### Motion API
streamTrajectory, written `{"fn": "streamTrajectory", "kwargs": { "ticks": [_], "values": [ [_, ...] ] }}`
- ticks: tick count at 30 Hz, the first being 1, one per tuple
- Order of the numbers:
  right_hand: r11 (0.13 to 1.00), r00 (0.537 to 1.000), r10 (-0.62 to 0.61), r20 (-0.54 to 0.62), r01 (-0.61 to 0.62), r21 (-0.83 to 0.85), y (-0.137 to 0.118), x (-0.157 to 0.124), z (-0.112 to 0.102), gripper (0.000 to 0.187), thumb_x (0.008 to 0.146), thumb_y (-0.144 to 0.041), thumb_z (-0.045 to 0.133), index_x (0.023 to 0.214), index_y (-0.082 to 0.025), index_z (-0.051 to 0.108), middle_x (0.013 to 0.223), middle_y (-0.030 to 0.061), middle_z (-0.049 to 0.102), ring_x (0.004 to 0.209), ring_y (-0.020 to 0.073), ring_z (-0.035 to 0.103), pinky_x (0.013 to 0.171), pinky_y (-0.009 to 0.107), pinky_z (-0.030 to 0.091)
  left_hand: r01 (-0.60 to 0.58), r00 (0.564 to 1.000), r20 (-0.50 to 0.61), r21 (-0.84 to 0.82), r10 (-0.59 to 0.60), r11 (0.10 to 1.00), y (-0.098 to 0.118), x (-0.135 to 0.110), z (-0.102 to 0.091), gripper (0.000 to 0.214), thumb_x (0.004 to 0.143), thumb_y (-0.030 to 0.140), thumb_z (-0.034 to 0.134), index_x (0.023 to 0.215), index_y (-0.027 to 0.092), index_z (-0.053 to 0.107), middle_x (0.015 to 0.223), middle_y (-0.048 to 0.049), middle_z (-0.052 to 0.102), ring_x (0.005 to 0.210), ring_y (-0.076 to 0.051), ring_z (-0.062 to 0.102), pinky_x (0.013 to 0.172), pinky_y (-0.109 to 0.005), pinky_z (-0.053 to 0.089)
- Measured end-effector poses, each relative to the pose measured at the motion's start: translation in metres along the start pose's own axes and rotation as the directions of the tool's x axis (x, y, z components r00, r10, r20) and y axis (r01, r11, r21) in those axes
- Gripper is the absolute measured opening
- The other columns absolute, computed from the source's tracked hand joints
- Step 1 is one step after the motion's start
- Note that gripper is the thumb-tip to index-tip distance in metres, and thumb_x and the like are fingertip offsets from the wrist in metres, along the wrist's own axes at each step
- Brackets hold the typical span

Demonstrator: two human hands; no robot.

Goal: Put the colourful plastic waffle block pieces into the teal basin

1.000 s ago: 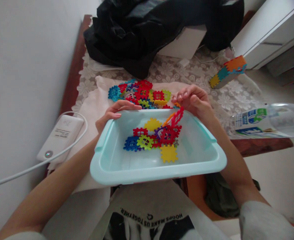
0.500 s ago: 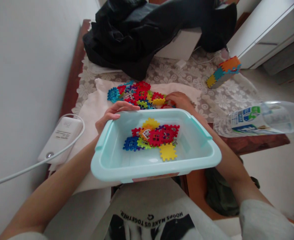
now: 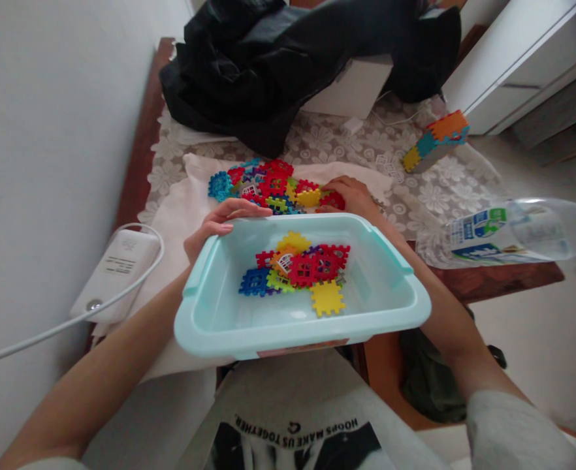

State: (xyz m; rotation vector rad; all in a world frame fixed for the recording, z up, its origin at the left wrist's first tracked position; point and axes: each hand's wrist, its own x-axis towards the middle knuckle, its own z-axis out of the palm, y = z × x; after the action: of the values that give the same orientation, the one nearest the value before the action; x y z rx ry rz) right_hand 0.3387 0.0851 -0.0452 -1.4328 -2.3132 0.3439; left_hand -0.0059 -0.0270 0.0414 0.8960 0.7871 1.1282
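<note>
The right hand is resting palm down on the right end of the pile of toy tiles, fingers curled narrowly over a red tile; whether it is actually gripping one cannot be told, since the tub's far rim is hiding the fingertips. The left hand is holding the far left corner of the pale blue tub, fingers lying along the rim and closed on it. The tub is sitting at the near edge of the table, partly over the person's lap, and is carrying a small cluster of red, yellow, blue and green tiles in its middle. The pile on the table is lying on a white cloth just beyond the tub, toward the middle of the table. A white power bank with a cable is lying at the left edge. A clear water bottle is lying on its side at the near right corner. A block built of coloured tiles is standing near the far right edge, and a black garment is heaped along the far edge.
</note>
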Motion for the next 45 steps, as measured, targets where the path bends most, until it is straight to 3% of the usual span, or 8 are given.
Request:
{"fn": "streamTrajectory", "kwargs": {
  "ticks": [9,15,22,25,30,37,41,45],
  "values": [
    [0.965,0.992,-0.057,-0.109,0.083,0.250,-0.008,-0.004,-0.005,0.049,0.095,-0.031,0.077,0.143,-0.025,0.078,0.122,0.0100,0.079,0.106,0.0290,0.075,0.100,0.043,0.063,-0.023,0.999,-0.029,-0.006,0.023,1.000,-0.001,-0.004,0.006,0.031,0.085,0.024,0.068,0.107,0.025,0.090,0.117,-0.0041,0.090,0.114,-0.026,0.078,0.105,-0.033,0.059],
    [0.983,0.993,0.032,-0.117,-0.010,0.181,-0.014,-0.006,-0.009,0.044,0.102,-0.038,0.066,0.142,-0.023,0.077,0.117,0.0125,0.083,0.111,0.0328,0.078,0.107,0.047,0.062,0.019,1.000,-0.021,0.011,-0.019,1.000,-0.001,0.001,-0.001,0.034,0.077,0.030,0.075,0.106,0.025,0.092,0.114,-0.0051,0.091,0.109,-0.028,0.078,0.102,-0.036,0.062],
    [0.854,0.880,0.278,-0.384,-0.044,0.518,-0.007,-0.002,-0.008,0.045,0.109,-0.072,0.062,0.119,-0.029,0.073,0.093,0.0041,0.071,0.091,0.0265,0.071,0.085,0.041,0.063,-0.018,0.999,-0.032,0.011,0.018,1.000,-0.004,0.002,-0.001,0.030,0.082,0.032,0.074,0.105,0.027,0.092,0.114,-0.0044,0.091,0.112,-0.030,0.076,0.110,-0.041,0.058],
    [0.746,0.890,0.287,-0.355,0.025,0.666,-0.004,0.001,-0.012,0.064,0.107,-0.086,0.052,0.136,-0.032,0.070,0.099,0.0064,0.071,0.089,0.0295,0.071,0.081,0.045,0.062,0.005,1.000,-0.008,0.043,-0.005,0.999,-0.003,0.004,-0.004,0.032,0.077,0.032,0.077,0.104,0.025,0.092,0.115,-0.0052,0.091,0.109,-0.030,0.076,0.108,-0.042,0.058],
    [0.742,0.951,0.112,-0.289,0.113,0.661,-0.021,-0.010,-0.032,0.077,0.108,-0.091,0.037,0.153,-0.035,0.065,0.111,0.0114,0.074,0.092,0.0325,0.072,0.085,0.051,0.065,-0.034,0.999,-0.026,0.001,0.034,0.999,-0.004,0.004,-0.004,0.030,0.079,0.031,0.077,0.104,0.025,0.092,0.113,-0.0042,0.091,0.106,-0.027,0.078,0.101,-0.037,0.059],
    [0.592,0.997,-0.017,0.070,-0.047,0.804,-0.063,-0.028,-0.045,0.093,0.096,-0.109,0.045,0.120,-0.028,0.082,0.124,0.0149,0.082,0.127,0.0392,0.078,0.100,0.054,0.070,0.054,0.994,-0.094,0.043,-0.049,0.998,0.003,-0.002,0.004,0.029,0.082,0.028,0.076,0.107,0.025,0.091,0.120,-0.0075,0.090,0.125,-0.034,0.077,0.114,-0.041,0.058],
    [0.648,1.000,0.021,0.000,-0.013,0.761,-0.056,-0.018,-0.034,0.110,0.099,-0.111,0.019,0.103,-0.025,0.087,0.119,0.0180,0.085,0.126,0.0385,0.081,0.109,0.056,0.069,0.043,0.998,-0.046,0.027,-0.041,0.999,0.002,-0.002,0.002,0.032,0.080,0.029,0.076,0.108,0.023,0.091,0.118,-0.0069,0.091,0.118,-0.032,0.078,0.109,-0.039,0.059],
    [0.821,0.988,0.079,-0.130,0.009,0.572,-0.032,-0.008,-0.019,0.096,0.112,-0.097,0.025,0.126,-0.026,0.089,0.134,0.0145,0.087,0.130,0.0338,0.081,0.119,0.052,0.065,0.017,0.999,-0.027,-0.004,-0.017,1.000,-0.001,0.000,-0.002,0.032,0.082,0.029,0.076,0.109,0.021,0.090,0.118,-0.0064,0.092,0.112,-0.028,0.079,0.106,-0.033,0.060]
  ]
}}
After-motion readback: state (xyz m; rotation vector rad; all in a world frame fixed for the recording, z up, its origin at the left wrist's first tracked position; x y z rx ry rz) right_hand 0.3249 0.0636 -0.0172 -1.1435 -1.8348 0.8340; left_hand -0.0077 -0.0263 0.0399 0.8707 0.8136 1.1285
